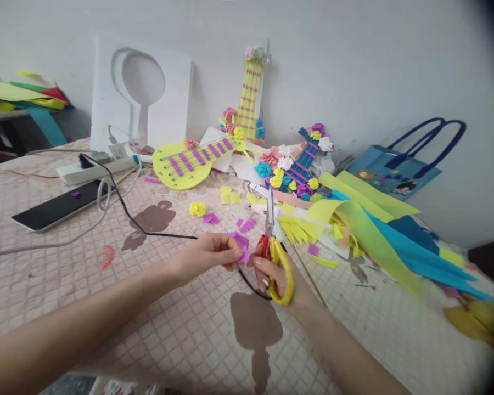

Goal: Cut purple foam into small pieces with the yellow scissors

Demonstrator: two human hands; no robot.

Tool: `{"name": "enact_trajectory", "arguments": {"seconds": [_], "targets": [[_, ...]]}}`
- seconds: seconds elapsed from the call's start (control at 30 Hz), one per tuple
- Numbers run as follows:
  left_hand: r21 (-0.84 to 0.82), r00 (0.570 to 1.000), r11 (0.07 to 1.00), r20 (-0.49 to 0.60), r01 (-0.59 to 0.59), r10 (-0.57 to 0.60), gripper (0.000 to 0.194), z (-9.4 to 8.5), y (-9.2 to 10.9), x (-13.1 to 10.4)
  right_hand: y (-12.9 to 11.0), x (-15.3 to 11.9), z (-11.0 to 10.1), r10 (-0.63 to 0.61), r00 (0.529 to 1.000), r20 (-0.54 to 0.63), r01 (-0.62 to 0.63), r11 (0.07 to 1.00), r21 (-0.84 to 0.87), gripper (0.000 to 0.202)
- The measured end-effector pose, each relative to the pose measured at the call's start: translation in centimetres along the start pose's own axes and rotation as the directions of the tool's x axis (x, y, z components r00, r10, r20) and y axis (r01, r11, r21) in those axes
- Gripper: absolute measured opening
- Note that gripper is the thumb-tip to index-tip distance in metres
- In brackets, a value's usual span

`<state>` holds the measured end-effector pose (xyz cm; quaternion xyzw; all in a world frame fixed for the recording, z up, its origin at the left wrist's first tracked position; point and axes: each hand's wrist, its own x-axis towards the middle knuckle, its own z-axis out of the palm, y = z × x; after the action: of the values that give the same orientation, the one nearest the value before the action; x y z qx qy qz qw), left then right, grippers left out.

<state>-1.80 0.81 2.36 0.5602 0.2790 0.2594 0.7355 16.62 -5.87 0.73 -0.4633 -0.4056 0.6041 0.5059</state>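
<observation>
Between the thumb and fingers of my left hand (214,253) is a small piece of purple crepe paper (242,248). My right hand (274,274) grips a pair of scissors (282,269) with yellow and red handles, blades pointing up and away from me. The two hands are close together over the table. Just beyond them lie purple paper scraps (246,225), a yellow paper flower (197,209) and several yellow paper squares (229,195). A black cable (168,236) passes beneath my hands.
A yellow paper guitar (185,167) and flower-decorated instruments (304,164) lean at the back. White foam board (102,93) stands by the wall. Yellow and blue crepe sheets (399,236) lie right, near a blue bag (395,164). A dark tablet-like slab (61,206) and power strip (94,169) are left.
</observation>
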Motion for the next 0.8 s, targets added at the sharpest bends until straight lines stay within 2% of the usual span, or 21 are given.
{"name": "enact_trajectory", "arguments": {"seconds": [0.1, 0.3, 0.6, 0.8], "targets": [[0.059, 0.998, 0.997, 0.047, 0.048, -0.051, 0.031, 0.2, -0.1, 0.0, 0.1, 0.0, 0.0, 0.017, 1.000, 0.015, -0.018, 0.997, 0.071, 0.029], [0.101, 0.993, 0.991, 0.064, 0.093, -0.100, 0.031, 0.5, -0.3, 0.0, -0.1, -0.2, 0.2, 0.033, 0.999, 0.009, -0.034, 0.995, 0.095, 0.030], [0.156, 0.995, 0.985, 0.056, 0.069, -0.078, 0.027, 0.6, -0.5, 0.1, -0.4, -0.2, 0.3, 0.024, 1.000, 0.006, -0.025, 0.996, 0.084, 0.026], [0.164, 0.993, 0.985, 0.098, 0.050, -0.066, 0.027, 0.5, -1.1, 0.3, -0.1, -0.1, 0.1, 0.044, 0.999, 0.001, -0.044, 0.998, 0.051, 0.028]]}}
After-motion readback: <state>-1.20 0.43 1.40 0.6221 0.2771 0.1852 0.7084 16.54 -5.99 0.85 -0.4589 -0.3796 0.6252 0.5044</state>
